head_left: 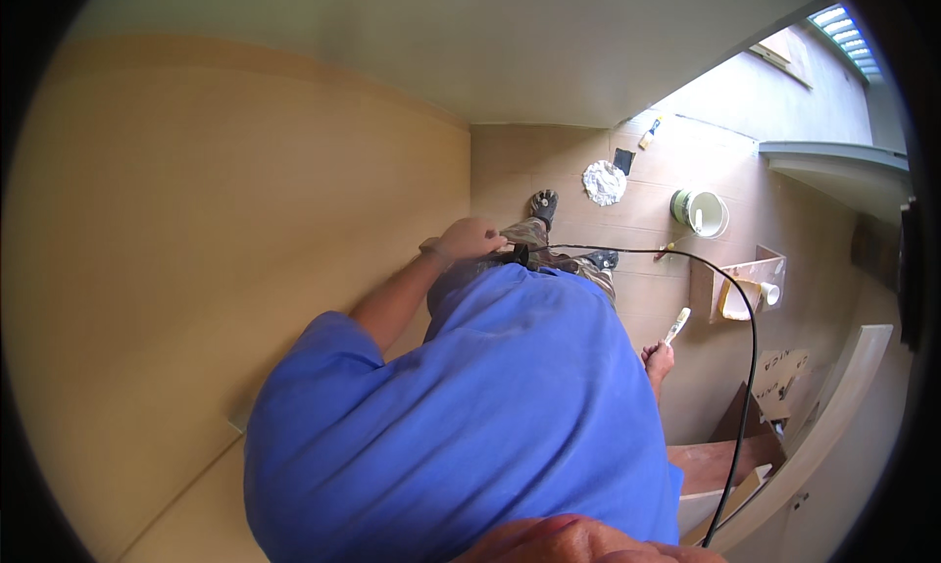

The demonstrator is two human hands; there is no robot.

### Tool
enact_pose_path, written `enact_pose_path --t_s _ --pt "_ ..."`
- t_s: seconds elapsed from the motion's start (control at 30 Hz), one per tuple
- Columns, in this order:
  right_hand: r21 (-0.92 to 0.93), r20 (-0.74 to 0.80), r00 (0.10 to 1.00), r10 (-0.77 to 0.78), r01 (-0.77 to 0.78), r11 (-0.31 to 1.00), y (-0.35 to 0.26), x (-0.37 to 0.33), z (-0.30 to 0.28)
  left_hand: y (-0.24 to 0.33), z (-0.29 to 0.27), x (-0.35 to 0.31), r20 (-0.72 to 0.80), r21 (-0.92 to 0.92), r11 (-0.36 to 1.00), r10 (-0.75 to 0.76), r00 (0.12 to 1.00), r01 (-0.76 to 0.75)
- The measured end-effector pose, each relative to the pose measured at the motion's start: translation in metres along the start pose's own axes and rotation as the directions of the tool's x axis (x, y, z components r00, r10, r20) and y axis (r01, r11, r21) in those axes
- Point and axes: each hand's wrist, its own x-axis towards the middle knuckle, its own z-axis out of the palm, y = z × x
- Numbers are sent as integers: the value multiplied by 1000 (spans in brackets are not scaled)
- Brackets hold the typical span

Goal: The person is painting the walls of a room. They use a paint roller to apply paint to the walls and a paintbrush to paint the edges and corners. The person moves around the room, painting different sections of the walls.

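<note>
My right hand [659,358], low at my right side, grips a paintbrush [678,325] by its handle, with the pale bristle end pointing up and away from me. My left hand [470,239] is at the front of my waist, beside my camouflage trousers [530,233]. Its fingers are curled in; what they hold, if anything, is too small to make out. From near my waist a black cable [750,320] arcs out to the right and back down.
A tan wall [245,200] stands close on my left. On the floor ahead are a white crumpled heap [605,183], a dark square [624,161], another brush [650,134] and a bucket [680,207]. To the right are an orange-edged tray [726,300], a white cup [771,293] and boards [848,382].
</note>
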Motion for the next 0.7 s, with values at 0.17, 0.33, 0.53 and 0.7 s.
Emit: enact_pose_path --t_s 0.17,0.33,0.53,0.7 --pt "57 -88 996 -15 20 998 -4 -27 10 9 -13 51 150 -71 997 44 988 -34" --pt "-126 -149 984 -95 76 989 -10 -30 7 37 -3 95 416 -21 989 142 898 -147" --pt "-88 -231 973 -29 9 996 -17 -50 24 25 -8 124 491 -8 965 231 840 -261" --pt "26 -273 957 96 -92 995 -5 -55 22 65 -43 148 653 58 954 188 734 -296"
